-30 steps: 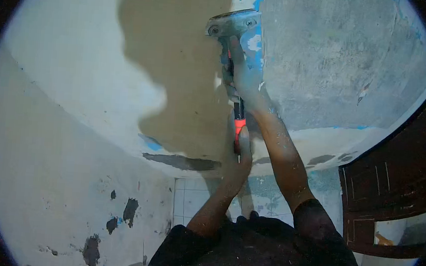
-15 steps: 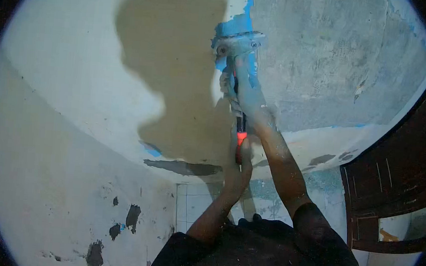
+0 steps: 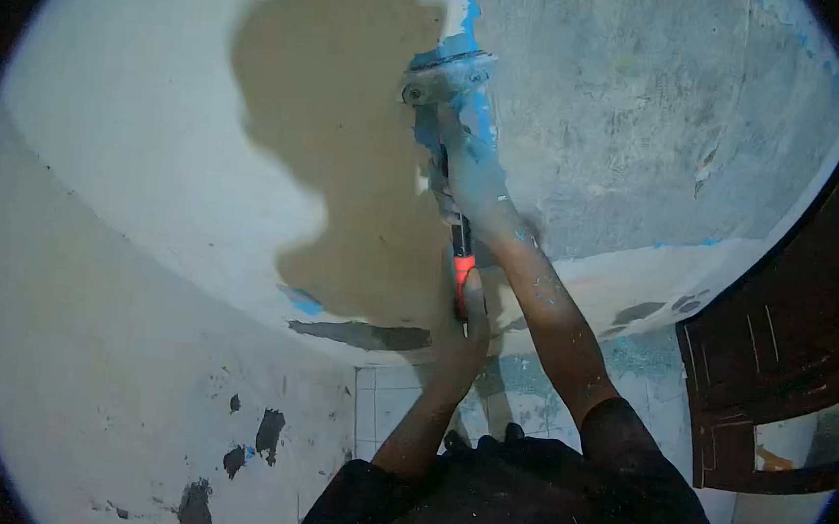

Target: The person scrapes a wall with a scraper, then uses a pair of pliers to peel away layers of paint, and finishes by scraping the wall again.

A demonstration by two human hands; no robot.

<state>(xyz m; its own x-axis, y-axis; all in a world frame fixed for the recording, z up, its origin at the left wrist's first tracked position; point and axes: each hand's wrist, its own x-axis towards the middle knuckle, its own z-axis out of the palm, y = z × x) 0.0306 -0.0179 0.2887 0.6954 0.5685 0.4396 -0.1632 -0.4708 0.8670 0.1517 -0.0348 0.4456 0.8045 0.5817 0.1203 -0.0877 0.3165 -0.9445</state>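
Observation:
A long-handled wall scraper [image 3: 445, 85] reaches up the wall, its wide blade against a strip of blue paint [image 3: 470, 20] that borders bare grey plaster. Dust and paint flakes cover the scraper head. My left hand [image 3: 465, 315] is closed round the red and black end of the handle. Farther up, my right hand [image 3: 475, 183] wraps the shaft just below the head; dust coats this hand and partly blurs its fingers. Small blue flakes stick to my right forearm.
Grey scraped plaster [image 3: 607, 129] covers the right side, cream paint [image 3: 127, 91] the left, with my shadow on it. Dark patches [image 3: 270, 433] mark the lower left wall. A dark wooden cabinet or door [image 3: 775, 379] stands at right. Tiled floor [image 3: 394, 398] shows below.
The scraper head has shifted slightly left and a little up in view, tilting somewhat. Both hands keep their hold on it.

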